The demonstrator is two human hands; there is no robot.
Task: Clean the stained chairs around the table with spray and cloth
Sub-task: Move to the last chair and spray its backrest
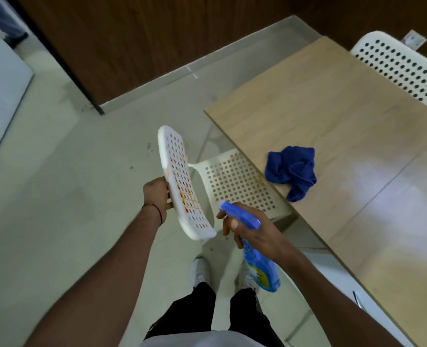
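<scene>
Stains of orange run down the perforated backrest [182, 181] of the white chair [235, 181], which stands close against the table [332, 108]. My left hand [156, 194] grips the back's outer edge, fingers curled behind it. My right hand [255, 234] wraps the neck of the spray bottle [257, 269], one finger near the trigger, nozzle toward the stains. I judge the chair to be light, stiff plastic that may slide on the tiles, so holding the edge steadies it. The blue cloth [291, 171], soft and limp, lies on the table near its edge.

The left hand [155, 195], on an outstretched arm, grips the edge of the white chair backrest [180, 171]. The right hand [257, 232] wraps round the neck of the blue spray bottle [261, 270], forefinger curled at its trigger.
</scene>
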